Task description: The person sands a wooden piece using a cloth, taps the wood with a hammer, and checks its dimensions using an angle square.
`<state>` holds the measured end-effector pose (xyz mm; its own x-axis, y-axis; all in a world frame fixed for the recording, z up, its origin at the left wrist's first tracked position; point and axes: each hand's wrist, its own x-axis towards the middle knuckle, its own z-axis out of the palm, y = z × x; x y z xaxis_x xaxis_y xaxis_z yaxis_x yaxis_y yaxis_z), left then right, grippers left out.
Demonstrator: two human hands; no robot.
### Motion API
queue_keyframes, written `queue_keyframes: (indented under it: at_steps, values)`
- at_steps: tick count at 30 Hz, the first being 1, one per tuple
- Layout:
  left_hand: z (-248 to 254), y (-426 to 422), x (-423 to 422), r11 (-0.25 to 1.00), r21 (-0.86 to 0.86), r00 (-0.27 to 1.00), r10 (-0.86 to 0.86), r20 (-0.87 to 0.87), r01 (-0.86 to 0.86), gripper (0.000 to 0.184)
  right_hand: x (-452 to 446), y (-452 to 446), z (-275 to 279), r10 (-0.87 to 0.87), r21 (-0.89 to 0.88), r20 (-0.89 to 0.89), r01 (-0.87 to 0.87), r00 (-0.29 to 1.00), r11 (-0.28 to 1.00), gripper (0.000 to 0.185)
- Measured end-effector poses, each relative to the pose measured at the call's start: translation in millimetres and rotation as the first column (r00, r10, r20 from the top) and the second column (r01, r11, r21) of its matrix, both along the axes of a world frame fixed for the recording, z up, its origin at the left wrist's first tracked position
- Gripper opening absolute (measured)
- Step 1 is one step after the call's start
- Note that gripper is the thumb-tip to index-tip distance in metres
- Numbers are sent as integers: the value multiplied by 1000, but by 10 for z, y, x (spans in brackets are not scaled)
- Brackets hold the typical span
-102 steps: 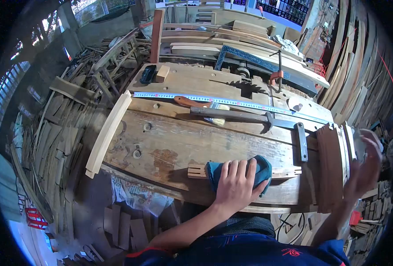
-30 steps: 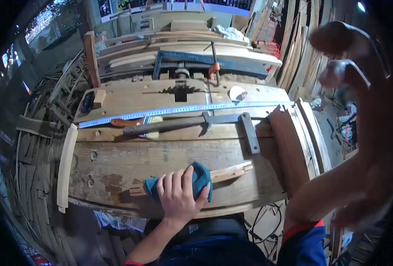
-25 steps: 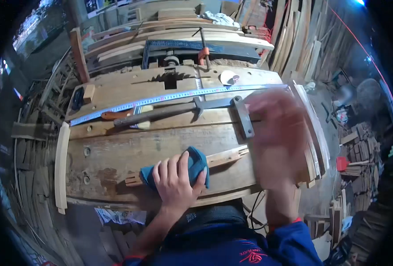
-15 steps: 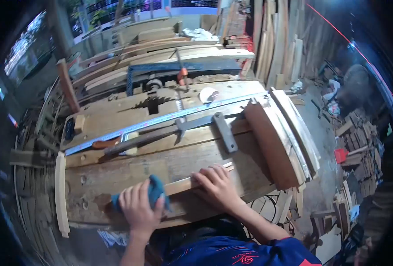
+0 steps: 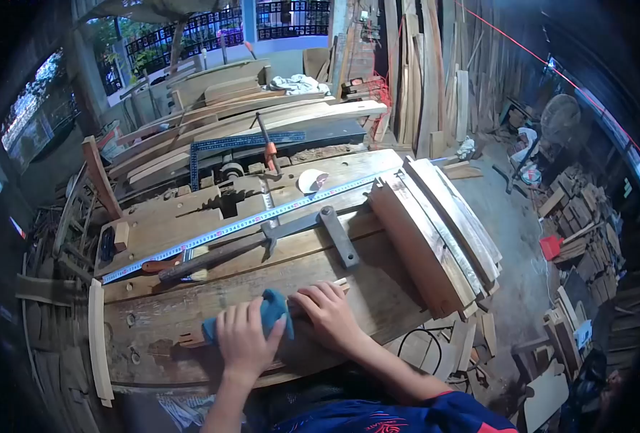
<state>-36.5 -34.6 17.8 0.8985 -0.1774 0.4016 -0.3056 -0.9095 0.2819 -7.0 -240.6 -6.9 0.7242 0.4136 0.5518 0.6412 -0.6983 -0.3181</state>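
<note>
A blue cloth (image 5: 272, 315) is bunched under my left hand (image 5: 245, 335), whose fingers are closed over it. The cloth lies around a thin wooden strip (image 5: 190, 338); its left end sticks out past the cloth, and a short pale end shows beyond my other hand. My right hand (image 5: 327, 312) grips the strip just right of the cloth, fingers curled over it. Most of the strip is hidden by hands and cloth. Both hands are low over the near side of the wooden workbench (image 5: 168, 310).
A measuring tape (image 5: 240, 225) stretches across the bench. Beyond my hands lie a long-handled hammer-like tool (image 5: 215, 260), a brush (image 5: 163, 265) and a metal bar with holes (image 5: 340, 238). Curved wooden pieces (image 5: 424, 249) stand at the right edge. Boards and a steel square (image 5: 248, 140) lie behind.
My left hand and the cloth have slid right along the strip, closer to my right hand, uncovering the strip's left end. The whole view has also shifted slightly.
</note>
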Motion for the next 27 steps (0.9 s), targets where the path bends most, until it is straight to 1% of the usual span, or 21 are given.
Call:
queue_keyframes:
  at_steps: [3, 5, 6, 8, 10, 13, 15, 16, 17, 19, 21, 22, 24, 25, 26, 27]
  values:
    - [8, 433, -123, 995, 30, 996, 92, 10, -92, 59, 12, 22, 17, 20, 62, -8, -19, 1000, 998, 49]
    - [19, 758, -218, 987, 18, 987, 161, -8, -161, 58, 34, 28, -10, 23, 63, 23, -24, 999, 998, 49]
    - [67, 829, -263, 986, 0, 986, 167, -12, -167, 57, 43, 29, -18, 23, 64, 37, -26, 999, 998, 49]
    - [67, 829, -263, 983, 21, 984, 180, 0, -180, 56, 54, 40, -26, 34, 67, 8, -35, 999, 997, 48]
    - [33, 733, -211, 982, 48, 983, 180, 26, -182, 53, 59, 59, -25, 38, 74, 7, -39, 999, 997, 48]
    - [47, 305, -44, 988, 47, 989, 146, -24, -144, 52, 72, 85, -26, 34, 82, 28, -37, 999, 996, 49]
    - [31, 11, 90, 996, 48, 995, 72, -69, -69, 48, 98, 93, -34, 56, 88, 16, -57, 998, 994, 48]
    - [-7, -121, 157, 998, 59, 999, 34, -19, -33, 49, 110, 78, -52, 37, 123, 12, -38, 999, 992, 48]
    - [15, -233, 191, 998, 62, 1000, 5, -19, -4, 48, 106, 75, -90, 20, 161, 3, -20, 1000, 987, 48]
    - [10, -370, 251, 998, 57, 998, -8, -69, 12, 46, 70, 75, -122, -8, 232, -28, 14, 1000, 973, 51]
    - [8, -401, 279, 999, 35, 996, -22, -87, 25, 44, 50, 81, -105, -23, 276, 4, 21, 1000, 961, 59]
    - [25, -390, 268, 999, 24, 995, -30, -99, 33, 43, 31, 89, -64, -40, 196, 41, 31, 998, 980, 63]
    - [102, -292, 230, 984, -151, 987, -109, -115, 92, 41, -17, 113, 10, -60, 33, 108, 57, 992, 998, 72]
    - [132, -217, 217, 964, -238, 982, -147, -116, 116, 41, -41, 131, 37, 3, 54, 0, -3, 1000, 999, 76]
    - [89, -65, 258, 967, -204, 976, -183, -121, 156, 41, -82, 152, 103, -15, -69, 31, 18, 999, 997, 72]
    - [138, 40, 224, 945, -271, 982, -187, 19, 185, 38, -119, 185, 207, -5, -125, 45, 11, 999, 992, 70]
